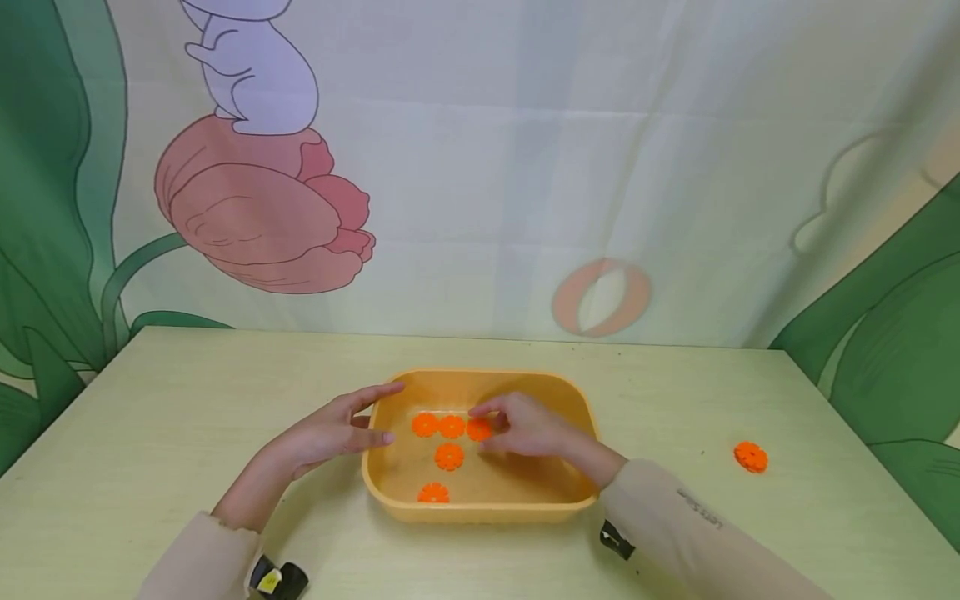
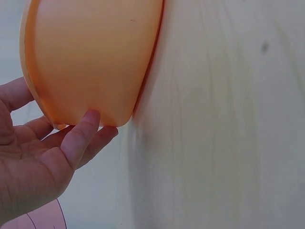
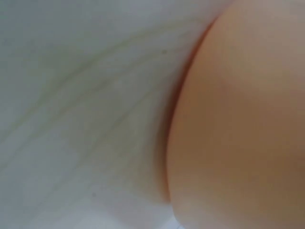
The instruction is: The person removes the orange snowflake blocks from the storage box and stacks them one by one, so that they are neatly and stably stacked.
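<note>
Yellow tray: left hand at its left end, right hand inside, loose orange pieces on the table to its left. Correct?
No: the loose orange pieces lie on the table right of the yellow tray, as the head view shows. The left hand and right hand check out.

beige left sleeve (image 1: 198,560), lower left of the frame, black rounded device (image 1: 292,582) with yellow label (image 1: 269,581) beside it, beige right sleeve (image 1: 675,533), lower right, small dark lettering (image 1: 701,508) along it, black piece (image 1: 617,541) beside it
</note>
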The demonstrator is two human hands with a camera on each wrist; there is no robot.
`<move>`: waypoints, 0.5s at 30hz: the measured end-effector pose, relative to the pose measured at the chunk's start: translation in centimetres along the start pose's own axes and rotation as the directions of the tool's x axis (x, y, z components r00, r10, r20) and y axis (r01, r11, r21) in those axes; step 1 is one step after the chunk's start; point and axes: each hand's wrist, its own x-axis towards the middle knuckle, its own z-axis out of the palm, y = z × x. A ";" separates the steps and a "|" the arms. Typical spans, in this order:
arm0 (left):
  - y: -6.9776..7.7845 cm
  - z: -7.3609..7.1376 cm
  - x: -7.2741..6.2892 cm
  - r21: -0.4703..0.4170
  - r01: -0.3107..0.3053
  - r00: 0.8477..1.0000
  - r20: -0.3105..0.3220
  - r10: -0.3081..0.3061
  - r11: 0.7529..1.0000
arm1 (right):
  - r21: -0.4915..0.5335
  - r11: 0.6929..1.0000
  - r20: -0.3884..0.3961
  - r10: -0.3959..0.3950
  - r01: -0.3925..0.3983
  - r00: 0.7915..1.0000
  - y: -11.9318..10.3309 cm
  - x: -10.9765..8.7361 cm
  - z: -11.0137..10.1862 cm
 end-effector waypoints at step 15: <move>-0.3 0.1 0.0 0.023 -0.014 1.000 -0.006 0.014 1.000 | -0.118 0.988 -0.030 -0.104 0.099 0.994 0.2 0.3 1.1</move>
